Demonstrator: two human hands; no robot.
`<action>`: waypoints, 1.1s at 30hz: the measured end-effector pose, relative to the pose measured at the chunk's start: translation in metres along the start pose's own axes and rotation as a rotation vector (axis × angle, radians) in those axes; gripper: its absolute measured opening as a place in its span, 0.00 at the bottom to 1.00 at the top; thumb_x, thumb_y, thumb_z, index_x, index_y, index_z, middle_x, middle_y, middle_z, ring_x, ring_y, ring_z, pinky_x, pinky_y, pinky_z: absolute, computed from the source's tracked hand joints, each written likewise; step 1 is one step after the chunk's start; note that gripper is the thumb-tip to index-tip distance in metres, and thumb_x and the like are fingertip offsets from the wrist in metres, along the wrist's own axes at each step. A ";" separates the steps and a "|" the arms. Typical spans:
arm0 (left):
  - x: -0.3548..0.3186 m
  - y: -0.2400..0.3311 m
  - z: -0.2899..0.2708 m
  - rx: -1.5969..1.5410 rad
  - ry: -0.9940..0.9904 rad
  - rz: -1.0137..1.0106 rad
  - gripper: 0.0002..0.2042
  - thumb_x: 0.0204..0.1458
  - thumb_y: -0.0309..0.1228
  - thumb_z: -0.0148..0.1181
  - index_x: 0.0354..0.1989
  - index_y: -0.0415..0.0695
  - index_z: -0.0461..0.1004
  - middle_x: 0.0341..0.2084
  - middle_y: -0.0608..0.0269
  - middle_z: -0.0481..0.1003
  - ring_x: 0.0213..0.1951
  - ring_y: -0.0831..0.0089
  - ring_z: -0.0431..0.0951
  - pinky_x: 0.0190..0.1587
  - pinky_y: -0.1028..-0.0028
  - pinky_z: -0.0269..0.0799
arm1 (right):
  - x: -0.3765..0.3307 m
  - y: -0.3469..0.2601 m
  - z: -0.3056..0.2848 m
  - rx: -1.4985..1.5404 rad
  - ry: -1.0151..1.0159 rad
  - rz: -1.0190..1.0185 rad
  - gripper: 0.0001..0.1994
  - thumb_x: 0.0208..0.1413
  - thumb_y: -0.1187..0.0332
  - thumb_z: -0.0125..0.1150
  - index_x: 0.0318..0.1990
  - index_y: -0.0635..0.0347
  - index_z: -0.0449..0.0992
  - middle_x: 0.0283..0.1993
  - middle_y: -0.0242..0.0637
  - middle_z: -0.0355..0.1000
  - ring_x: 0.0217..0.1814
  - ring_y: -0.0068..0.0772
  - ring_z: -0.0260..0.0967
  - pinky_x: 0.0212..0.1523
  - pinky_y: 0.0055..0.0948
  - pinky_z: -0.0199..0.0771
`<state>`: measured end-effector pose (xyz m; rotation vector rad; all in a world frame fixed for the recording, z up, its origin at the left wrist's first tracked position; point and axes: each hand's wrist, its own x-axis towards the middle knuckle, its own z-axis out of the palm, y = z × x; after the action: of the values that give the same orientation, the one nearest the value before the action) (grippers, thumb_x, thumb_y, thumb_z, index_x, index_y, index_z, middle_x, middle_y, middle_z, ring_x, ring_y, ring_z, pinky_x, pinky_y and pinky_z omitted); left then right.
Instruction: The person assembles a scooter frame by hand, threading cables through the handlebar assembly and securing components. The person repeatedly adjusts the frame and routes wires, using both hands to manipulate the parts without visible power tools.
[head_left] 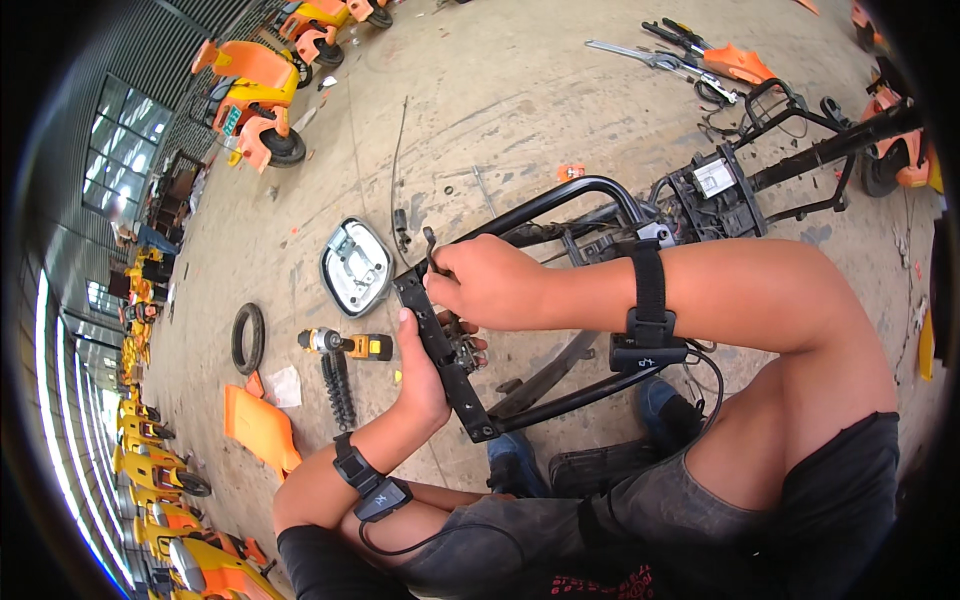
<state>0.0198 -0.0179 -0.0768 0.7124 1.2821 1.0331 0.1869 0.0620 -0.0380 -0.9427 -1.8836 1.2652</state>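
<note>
A bare black scooter frame (pixel 590 186) lies before me, its flat black cross plate (pixel 462 392) running slantwise under my hands. My left hand (pixel 425 375) is closed around the plate's middle, thumb on the near side and fingertips showing beyond it. A small metal latch-like part (pixel 466 352) sits by those fingertips. Above the plate's upper end, my right hand (pixel 495 283) pinches a short dark tool with a rounded end (pixel 430 237); its exact kind is not clear. The tool's lower part is hidden by the fingers.
Left of the frame lie a silver lamp housing (pixel 358 266), a yellow cordless driver (pixel 325 340), a black coil-spring shock absorber (pixel 338 390), a tyre (pixel 247 338) and an orange panel (pixel 260 430). Yellow-orange scooters (pixel 250 95) stand beyond. Fork parts (pixel 690 65) lie far right.
</note>
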 end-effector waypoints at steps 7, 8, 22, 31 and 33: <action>0.001 0.000 0.000 -0.012 -0.006 -0.007 0.38 0.62 0.66 0.30 0.50 0.38 0.67 0.38 0.54 0.74 0.37 0.62 0.78 0.39 0.63 0.76 | 0.004 0.001 0.007 0.014 0.026 0.001 0.17 0.59 0.61 0.56 0.29 0.71 0.76 0.30 0.59 0.75 0.35 0.61 0.74 0.40 0.48 0.74; 0.001 -0.001 -0.003 -0.005 -0.005 -0.006 0.39 0.62 0.67 0.29 0.49 0.38 0.69 0.38 0.54 0.75 0.38 0.62 0.79 0.40 0.62 0.77 | 0.004 0.000 0.007 0.019 0.015 0.001 0.17 0.59 0.61 0.55 0.29 0.71 0.76 0.30 0.59 0.75 0.36 0.62 0.74 0.40 0.49 0.74; -0.005 0.004 0.016 -0.011 0.166 0.044 0.36 0.62 0.66 0.29 0.49 0.45 0.72 0.32 0.62 0.78 0.36 0.70 0.79 0.37 0.67 0.77 | -0.020 0.013 0.003 -0.357 -0.165 -0.663 0.12 0.59 0.63 0.58 0.32 0.65 0.75 0.24 0.50 0.75 0.28 0.55 0.76 0.32 0.46 0.77; -0.004 0.004 0.004 -0.009 0.043 -0.050 0.39 0.60 0.69 0.32 0.51 0.41 0.69 0.39 0.56 0.76 0.37 0.65 0.79 0.42 0.67 0.77 | -0.038 0.021 -0.006 -0.597 -0.430 -0.901 0.07 0.51 0.68 0.60 0.29 0.63 0.74 0.25 0.43 0.76 0.30 0.49 0.78 0.32 0.44 0.79; -0.002 0.001 0.002 -0.010 0.042 -0.034 0.39 0.60 0.68 0.32 0.50 0.40 0.69 0.38 0.56 0.76 0.38 0.64 0.79 0.44 0.66 0.76 | -0.040 0.021 -0.006 -0.686 -0.476 -0.914 0.06 0.49 0.69 0.59 0.29 0.63 0.74 0.26 0.43 0.76 0.30 0.49 0.79 0.31 0.44 0.80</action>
<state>0.0217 -0.0192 -0.0741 0.6620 1.3204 1.0309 0.2166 0.0368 -0.0614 0.0428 -2.7161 0.2782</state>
